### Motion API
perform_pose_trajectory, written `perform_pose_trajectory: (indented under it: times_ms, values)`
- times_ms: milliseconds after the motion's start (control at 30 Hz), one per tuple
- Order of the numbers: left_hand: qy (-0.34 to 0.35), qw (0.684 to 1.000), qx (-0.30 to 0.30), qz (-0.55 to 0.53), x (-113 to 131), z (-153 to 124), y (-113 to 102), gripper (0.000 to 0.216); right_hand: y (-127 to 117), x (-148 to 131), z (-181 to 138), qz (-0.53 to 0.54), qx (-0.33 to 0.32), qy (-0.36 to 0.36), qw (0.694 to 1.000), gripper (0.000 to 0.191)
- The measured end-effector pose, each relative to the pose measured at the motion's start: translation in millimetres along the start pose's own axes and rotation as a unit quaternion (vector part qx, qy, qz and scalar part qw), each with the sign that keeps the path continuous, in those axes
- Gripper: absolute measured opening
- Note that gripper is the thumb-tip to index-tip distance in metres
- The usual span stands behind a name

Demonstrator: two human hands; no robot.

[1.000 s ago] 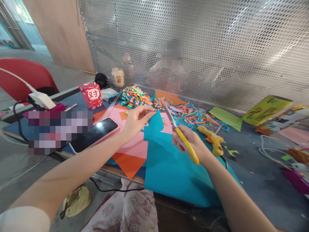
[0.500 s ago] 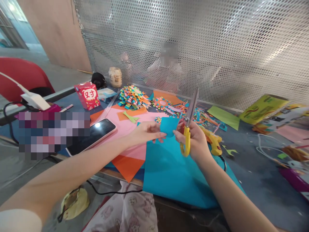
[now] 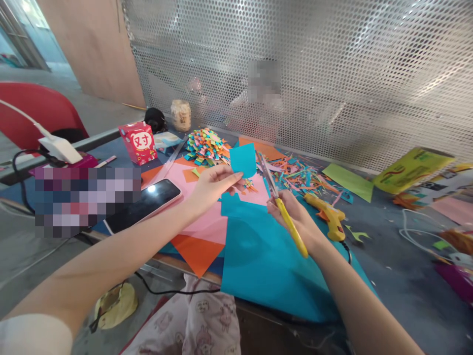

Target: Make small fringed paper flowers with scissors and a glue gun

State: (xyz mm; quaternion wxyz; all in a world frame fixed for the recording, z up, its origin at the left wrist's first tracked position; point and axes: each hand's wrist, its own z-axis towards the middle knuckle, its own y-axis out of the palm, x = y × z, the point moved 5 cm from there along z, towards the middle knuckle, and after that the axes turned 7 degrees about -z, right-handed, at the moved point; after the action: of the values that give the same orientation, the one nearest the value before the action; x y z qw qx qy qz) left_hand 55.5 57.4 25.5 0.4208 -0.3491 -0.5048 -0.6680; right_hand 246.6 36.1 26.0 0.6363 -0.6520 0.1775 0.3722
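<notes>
My left hand point(image 3: 219, 181) pinches the small blue paper point(image 3: 243, 159) near its lower edge, above the tabletop point(image 3: 395, 266); my right hand point(image 3: 288, 209) wraps the yellow scissors point(image 3: 291, 229), blades near the paper. I'd best hold it steady, grip clear of them.

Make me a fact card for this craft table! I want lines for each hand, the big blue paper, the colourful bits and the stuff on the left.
Left hand: pinching a small blue paper piece
Right hand: holding metal scissors with yellow handles
Big paper: large blue paper sheet, below the right hand
Colourful bits: round multicoloured paper cluster; loose multicoloured paper strips
Left side: phone with a black screen; red printed box
</notes>
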Motion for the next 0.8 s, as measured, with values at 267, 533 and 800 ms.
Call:
perform_pose_trajectory:
  times_ms: [267,533,800]
  values:
    - [-0.020,0.999,-0.037,0.007,-2.5,-1.6,6.1,0.031,1.4,-8.8,-0.3,0.001,-0.019,-0.007,1.000,0.050]
    - [-0.027,0.998,-0.060,0.007,-6.0,-3.7,10.1,0.021,2.1,-11.2,-2.3,0.018,-0.020,0.004,1.000,0.052]
    - [-0.033,0.996,-0.071,0.037,-7.8,-8.0,12.9,0.022,5.1,-7.8,-2.7,0.046,-0.037,0.028,0.998,0.054]
